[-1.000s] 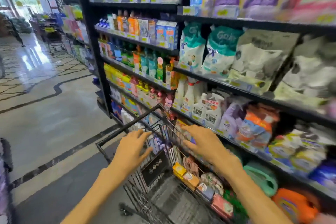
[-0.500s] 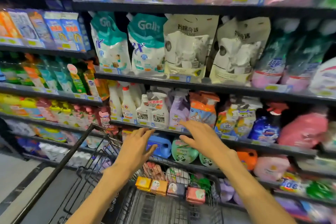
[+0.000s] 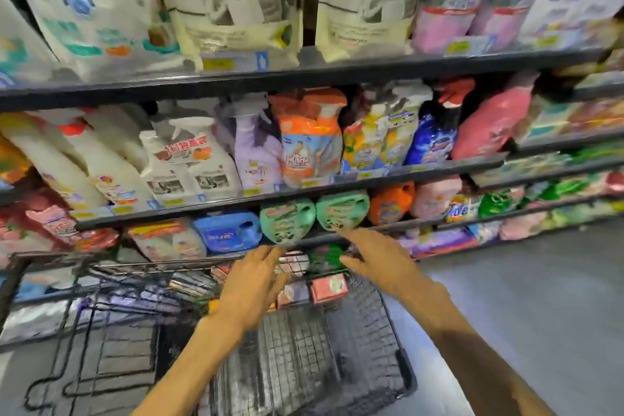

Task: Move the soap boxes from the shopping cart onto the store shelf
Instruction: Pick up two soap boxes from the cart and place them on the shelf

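A black wire shopping cart (image 3: 388, 341) stands below me against the store shelf (image 3: 304, 74). Small soap boxes lie in a row along the cart's far wall: a pink one (image 3: 329, 287), a darker one (image 3: 292, 294) beside it, others hidden under my left hand. My left hand (image 3: 253, 284) hovers over the row with fingers straight, holding nothing. My right hand (image 3: 378, 260) reaches out above the cart's far right corner, fingers spread, empty. The picture is blurred by motion.
Shelves hold detergent bags, spray bottles (image 3: 182, 159), an orange pack (image 3: 309, 135), green jugs (image 3: 287, 219) and a blue jug (image 3: 228, 233). The grey floor (image 3: 540, 297) opens to the right of the cart.
The view has swung right and down toward the shelf and cart. Both hands have lowered toward the soap boxes at the cart's far wall, still empty.
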`<state>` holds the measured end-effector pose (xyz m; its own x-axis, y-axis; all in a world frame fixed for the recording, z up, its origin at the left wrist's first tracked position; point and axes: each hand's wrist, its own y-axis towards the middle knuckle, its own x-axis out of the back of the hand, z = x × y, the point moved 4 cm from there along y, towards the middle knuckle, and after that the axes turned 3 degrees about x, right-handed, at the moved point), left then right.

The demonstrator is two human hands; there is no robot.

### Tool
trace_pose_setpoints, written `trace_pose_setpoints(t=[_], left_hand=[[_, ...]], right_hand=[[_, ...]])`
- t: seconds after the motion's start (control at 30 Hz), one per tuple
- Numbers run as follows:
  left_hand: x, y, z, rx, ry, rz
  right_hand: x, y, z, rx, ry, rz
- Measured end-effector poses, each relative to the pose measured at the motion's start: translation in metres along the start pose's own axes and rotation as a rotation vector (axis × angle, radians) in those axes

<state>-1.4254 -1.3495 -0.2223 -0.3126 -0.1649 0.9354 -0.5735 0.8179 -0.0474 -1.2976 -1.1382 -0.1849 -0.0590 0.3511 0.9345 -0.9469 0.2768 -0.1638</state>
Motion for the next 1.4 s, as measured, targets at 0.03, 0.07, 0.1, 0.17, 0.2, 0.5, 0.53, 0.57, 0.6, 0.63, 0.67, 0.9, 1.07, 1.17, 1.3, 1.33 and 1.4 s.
trace_pose_setpoints(t=[0.03,0.07,0.1,0.17,0.2,0.5,0.53,0.57,0.6,0.63,0.67,0.9,1.07,1.17,1.3,1.33,1.4], left_hand=[[-0.015,0.001,0.009,0.006,-0.010,0.020],[-0.030,0.002,0.017,0.020,-0.021,0.040],[-0.047,0.001,0.027,0.044,-0.028,0.060],[-0.083,0.002,0.048,0.099,-0.040,0.099],[-0.101,0.002,0.057,0.127,-0.055,0.121],[-0.262,0.014,0.115,0.417,-0.184,0.223],[-0.276,0.018,0.119,0.428,-0.186,0.219],[-0.289,0.023,0.122,0.436,-0.184,0.208],[-0.301,0.027,0.124,0.439,-0.173,0.191],[-0.312,0.032,0.126,0.444,-0.158,0.176],[-0.322,0.036,0.129,0.455,-0.151,0.155],[-0.366,0.060,0.151,0.488,-0.107,0.031],[-0.375,0.065,0.156,0.490,-0.023,0.003],[-0.380,0.062,0.159,0.467,0.001,0.018],[-0.382,0.061,0.163,0.431,0.019,0.044],[-0.383,0.060,0.164,0.426,0.024,0.048],[-0.384,0.059,0.164,0.414,0.028,0.050]], right_hand=[[-0.017,0.001,-0.005,-0.029,0.024,0.027],[-0.035,0.003,-0.009,-0.041,0.049,0.043],[-0.059,0.006,-0.016,-0.066,0.058,0.082],[-0.106,0.015,-0.031,-0.104,0.082,0.143],[-0.128,0.020,-0.037,-0.118,0.114,0.158],[-0.270,0.059,-0.079,-0.140,0.088,0.265],[-0.283,0.062,-0.085,-0.150,0.092,0.262],[-0.293,0.065,-0.091,-0.162,0.093,0.254],[-0.302,0.067,-0.098,-0.173,0.094,0.239],[-0.311,0.070,-0.103,-0.186,0.091,0.219],[-0.318,0.072,-0.109,-0.204,0.092,0.206],[-0.349,0.083,-0.132,-0.313,0.087,0.124],[-0.354,0.092,-0.137,-0.390,0.067,0.059],[-0.358,0.099,-0.138,-0.402,0.085,0.036],[-0.356,0.107,-0.136,-0.431,0.091,0.032],[-0.357,0.108,-0.137,-0.453,0.089,0.053],[-0.363,0.110,-0.139,-0.450,0.065,0.069]])
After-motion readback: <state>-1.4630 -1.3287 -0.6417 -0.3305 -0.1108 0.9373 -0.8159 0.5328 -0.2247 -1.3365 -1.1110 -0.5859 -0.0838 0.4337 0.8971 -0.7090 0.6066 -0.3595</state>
